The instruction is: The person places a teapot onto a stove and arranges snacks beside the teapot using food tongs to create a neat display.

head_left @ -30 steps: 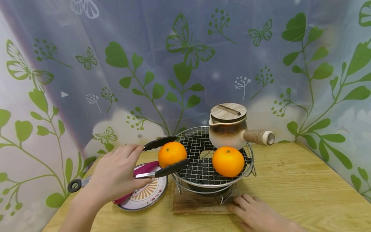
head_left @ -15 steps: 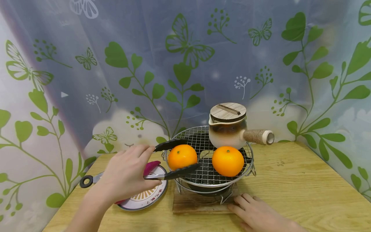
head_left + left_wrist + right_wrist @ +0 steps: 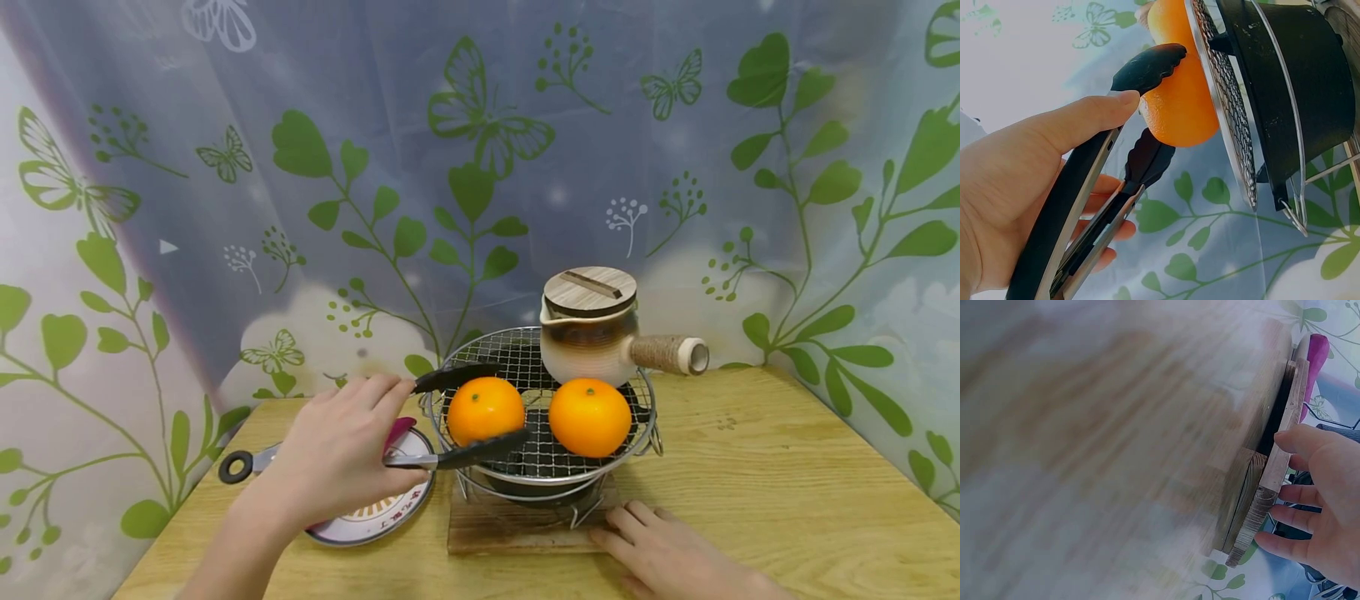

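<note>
My left hand (image 3: 337,450) grips a pair of metal tongs (image 3: 480,452) with black scalloped tips. Between those tips sits an orange (image 3: 486,408), over the left part of a round wire grill rack (image 3: 517,343). In the left wrist view the tips stand on either side of the orange (image 3: 1184,106), right at the mesh. A second orange (image 3: 589,418) rests on the rack to its right. My right hand (image 3: 671,546) lies by the right corner of the wooden board (image 3: 517,533) under the stove, fingers extended, thumb at its edge in the right wrist view.
A clay pot (image 3: 588,346) with a wooden lid and a cord-wrapped handle stands at the rack's back right. Left of the stove, a patterned plate (image 3: 408,504) holds a magenta item (image 3: 401,428), partly hidden by my left hand. A printed curtain (image 3: 360,100) hangs behind the table.
My left hand has moved to the right with the tongs, bringing the orange from the rack's left edge farther in and slightly lower. The right hand stays by the board.
</note>
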The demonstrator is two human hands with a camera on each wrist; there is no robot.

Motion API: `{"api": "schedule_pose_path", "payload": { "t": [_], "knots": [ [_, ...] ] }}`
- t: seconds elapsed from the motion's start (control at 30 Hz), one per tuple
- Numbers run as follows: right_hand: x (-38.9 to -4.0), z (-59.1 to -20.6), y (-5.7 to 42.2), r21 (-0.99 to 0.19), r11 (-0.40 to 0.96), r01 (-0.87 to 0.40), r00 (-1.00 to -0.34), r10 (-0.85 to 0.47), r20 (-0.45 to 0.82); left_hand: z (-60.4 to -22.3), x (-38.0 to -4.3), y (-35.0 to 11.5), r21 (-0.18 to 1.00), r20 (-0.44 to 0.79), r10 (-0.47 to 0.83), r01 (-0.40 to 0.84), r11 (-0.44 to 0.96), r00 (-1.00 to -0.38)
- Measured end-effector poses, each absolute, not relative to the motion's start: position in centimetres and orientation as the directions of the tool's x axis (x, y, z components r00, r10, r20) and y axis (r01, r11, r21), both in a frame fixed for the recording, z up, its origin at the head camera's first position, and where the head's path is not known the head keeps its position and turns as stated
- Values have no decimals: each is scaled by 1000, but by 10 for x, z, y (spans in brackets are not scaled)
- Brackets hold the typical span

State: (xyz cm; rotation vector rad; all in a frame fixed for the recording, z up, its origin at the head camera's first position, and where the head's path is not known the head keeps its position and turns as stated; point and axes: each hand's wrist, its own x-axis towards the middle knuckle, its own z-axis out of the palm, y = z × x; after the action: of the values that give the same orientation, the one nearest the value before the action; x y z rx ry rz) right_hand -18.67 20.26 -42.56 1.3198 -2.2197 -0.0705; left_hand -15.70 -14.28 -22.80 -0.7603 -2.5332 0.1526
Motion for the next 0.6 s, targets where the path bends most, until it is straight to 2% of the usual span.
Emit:
{"api": "schedule_pose_path", "payload": {
  "t": [0.2, 0.6],
  "knots": [
    [-188, -426, 203, 321, 512, -797, -351, -824, 444, -230, -158, -141, -254, 437, 564, 506, 825, -700],
    [-188, -425, 203, 311, 504, -806, -367, -837, 406, -230, -159, -139, -267, 421, 582, 518, 813, -696]
  ]
}}
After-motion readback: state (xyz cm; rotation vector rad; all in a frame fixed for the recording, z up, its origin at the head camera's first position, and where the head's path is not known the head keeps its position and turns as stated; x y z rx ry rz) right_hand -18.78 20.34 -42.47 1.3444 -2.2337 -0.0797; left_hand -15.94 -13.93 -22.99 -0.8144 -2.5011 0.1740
